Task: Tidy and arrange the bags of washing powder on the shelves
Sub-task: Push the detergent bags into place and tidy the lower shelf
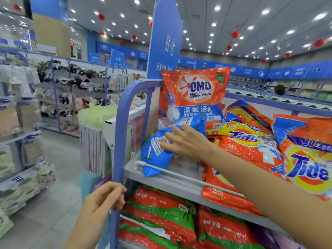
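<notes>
Left hand [106,198] loosely curled, holding nothing, beside purple metal shelf post [119,141]. Soft blue plastic washing-powder bag [154,153] lies tilted on the top shelf, corner over the thin white front rail [179,175] — could slide off. Right hand [185,142] presses it, fingers flat. Tall orange OMO bag [194,90] behind — slumped orange Tide bags [255,144] crowd the right.

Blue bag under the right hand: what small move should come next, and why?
Probably push the blue bag back and stand it upright against the OMO bag. The right hand rests flat on it, and it lies tilted, its lower corner poking out over the white rail at the front of the shelf.
</notes>
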`<action>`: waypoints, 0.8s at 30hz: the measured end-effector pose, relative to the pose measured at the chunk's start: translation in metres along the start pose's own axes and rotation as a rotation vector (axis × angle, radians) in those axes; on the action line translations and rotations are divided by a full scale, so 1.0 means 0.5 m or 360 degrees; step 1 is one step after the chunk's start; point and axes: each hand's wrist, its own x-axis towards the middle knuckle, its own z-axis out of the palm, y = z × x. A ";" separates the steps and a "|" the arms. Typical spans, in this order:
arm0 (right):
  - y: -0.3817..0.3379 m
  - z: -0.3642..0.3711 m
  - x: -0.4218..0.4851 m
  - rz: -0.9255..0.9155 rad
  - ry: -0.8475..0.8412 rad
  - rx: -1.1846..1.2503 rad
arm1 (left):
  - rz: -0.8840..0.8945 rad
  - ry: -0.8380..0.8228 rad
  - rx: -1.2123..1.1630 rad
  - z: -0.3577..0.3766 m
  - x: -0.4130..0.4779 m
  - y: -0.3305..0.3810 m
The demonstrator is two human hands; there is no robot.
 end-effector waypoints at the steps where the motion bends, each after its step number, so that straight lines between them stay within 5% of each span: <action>1: -0.004 -0.003 -0.003 0.0060 0.0010 0.0034 | -0.0005 -0.0016 0.0002 0.000 0.002 -0.001; 13: -0.054 -0.020 -0.022 0.0726 -0.0324 0.0279 | -0.0124 -0.0101 -0.0030 -0.019 0.008 -0.024; 24: -0.017 0.011 0.036 0.0550 -0.0183 0.0101 | -0.0058 -0.0241 0.0058 0.028 0.024 -0.036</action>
